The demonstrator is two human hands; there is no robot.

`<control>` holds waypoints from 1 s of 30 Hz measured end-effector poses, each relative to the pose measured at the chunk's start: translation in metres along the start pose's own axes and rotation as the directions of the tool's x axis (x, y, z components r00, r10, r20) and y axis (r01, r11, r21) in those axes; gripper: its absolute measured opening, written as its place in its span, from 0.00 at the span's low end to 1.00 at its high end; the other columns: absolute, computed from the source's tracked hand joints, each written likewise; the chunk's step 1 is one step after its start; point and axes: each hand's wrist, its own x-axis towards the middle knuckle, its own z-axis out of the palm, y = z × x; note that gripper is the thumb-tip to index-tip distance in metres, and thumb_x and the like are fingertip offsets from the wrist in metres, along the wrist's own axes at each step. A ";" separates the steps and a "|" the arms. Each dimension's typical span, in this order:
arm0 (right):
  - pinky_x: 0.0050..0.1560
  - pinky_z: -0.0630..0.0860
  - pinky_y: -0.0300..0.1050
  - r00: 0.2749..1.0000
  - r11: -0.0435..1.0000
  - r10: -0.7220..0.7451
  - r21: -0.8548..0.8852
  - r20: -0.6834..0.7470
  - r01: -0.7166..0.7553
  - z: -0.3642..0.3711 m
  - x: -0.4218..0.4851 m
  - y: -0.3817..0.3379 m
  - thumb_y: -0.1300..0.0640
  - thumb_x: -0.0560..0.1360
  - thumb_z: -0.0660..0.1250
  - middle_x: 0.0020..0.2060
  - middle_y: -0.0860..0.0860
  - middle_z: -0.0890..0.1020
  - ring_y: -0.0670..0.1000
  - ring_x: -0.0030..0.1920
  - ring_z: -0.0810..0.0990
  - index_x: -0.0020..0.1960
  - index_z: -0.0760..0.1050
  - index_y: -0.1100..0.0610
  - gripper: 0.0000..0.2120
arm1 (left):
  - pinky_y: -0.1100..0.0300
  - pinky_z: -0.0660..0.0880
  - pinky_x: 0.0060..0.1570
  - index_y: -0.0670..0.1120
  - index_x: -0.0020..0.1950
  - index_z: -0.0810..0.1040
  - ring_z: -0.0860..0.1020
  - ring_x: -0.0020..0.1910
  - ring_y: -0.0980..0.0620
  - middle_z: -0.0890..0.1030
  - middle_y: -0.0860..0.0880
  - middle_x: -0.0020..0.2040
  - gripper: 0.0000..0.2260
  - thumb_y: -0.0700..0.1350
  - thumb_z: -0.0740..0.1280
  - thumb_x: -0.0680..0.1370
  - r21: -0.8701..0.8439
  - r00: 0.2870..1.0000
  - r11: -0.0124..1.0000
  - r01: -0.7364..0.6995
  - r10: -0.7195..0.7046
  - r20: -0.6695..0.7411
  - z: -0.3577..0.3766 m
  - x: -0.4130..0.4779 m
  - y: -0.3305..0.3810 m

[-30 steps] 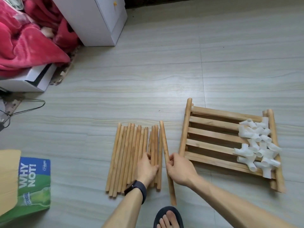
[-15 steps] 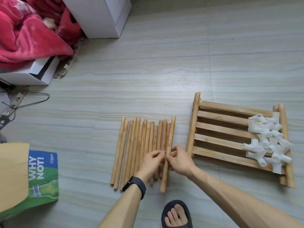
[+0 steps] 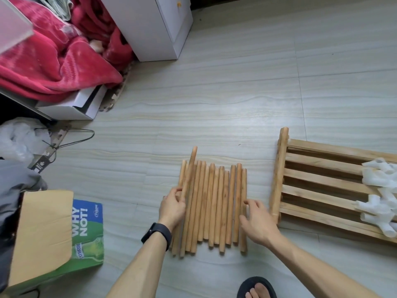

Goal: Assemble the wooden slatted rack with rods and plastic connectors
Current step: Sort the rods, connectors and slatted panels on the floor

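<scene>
Row of round light-brown wooden rods (image 3: 214, 203) lying side by side on the pale tiled floor (image 3: 214, 104), centre. Left hand (image 3: 171, 208), with black wristband (image 3: 158, 233), curls its fingers round one offset rod (image 3: 190, 175) at the row's left edge, whose far end projects beyond the others. Right hand (image 3: 256, 222), fingers loosely spread, touches the rightmost rod. Wooden slatted panel (image 3: 318, 175) lies flat just right of the row, apart from it; pile of white plastic connectors (image 3: 378, 181) rests on its slats at the right side.
</scene>
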 end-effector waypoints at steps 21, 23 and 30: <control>0.59 0.72 0.40 0.954 0.981 0.013 0.179 0.300 -0.070 -0.002 -0.008 -0.019 0.55 0.76 0.65 0.73 0.53 0.68 0.49 0.56 0.73 0.81 0.55 0.51 0.37 | 0.40 0.55 0.77 0.55 0.83 0.46 0.51 0.80 0.36 0.47 0.42 0.83 0.38 0.64 0.62 0.80 0.178 0.985 0.974 0.142 -0.157 0.070 0.028 -0.007 -0.031; 0.63 0.75 0.44 0.944 0.971 -0.045 0.238 0.327 -0.036 -0.002 -0.015 -0.025 0.52 0.68 0.65 0.69 0.52 0.75 0.50 0.59 0.77 0.78 0.62 0.51 0.39 | 0.36 0.50 0.76 0.57 0.83 0.42 0.43 0.81 0.36 0.38 0.41 0.82 0.43 0.70 0.61 0.77 0.226 0.977 0.959 0.169 -0.193 0.087 0.036 -0.010 -0.022; 0.62 0.78 0.45 0.922 0.975 -0.107 0.221 0.371 0.025 0.004 -0.019 -0.029 0.57 0.73 0.64 0.76 0.47 0.65 0.55 0.64 0.77 0.82 0.51 0.48 0.41 | 0.27 0.47 0.73 0.56 0.80 0.31 0.35 0.79 0.33 0.30 0.41 0.80 0.55 0.77 0.62 0.69 0.359 0.971 0.915 0.186 -0.226 0.072 0.052 -0.007 -0.020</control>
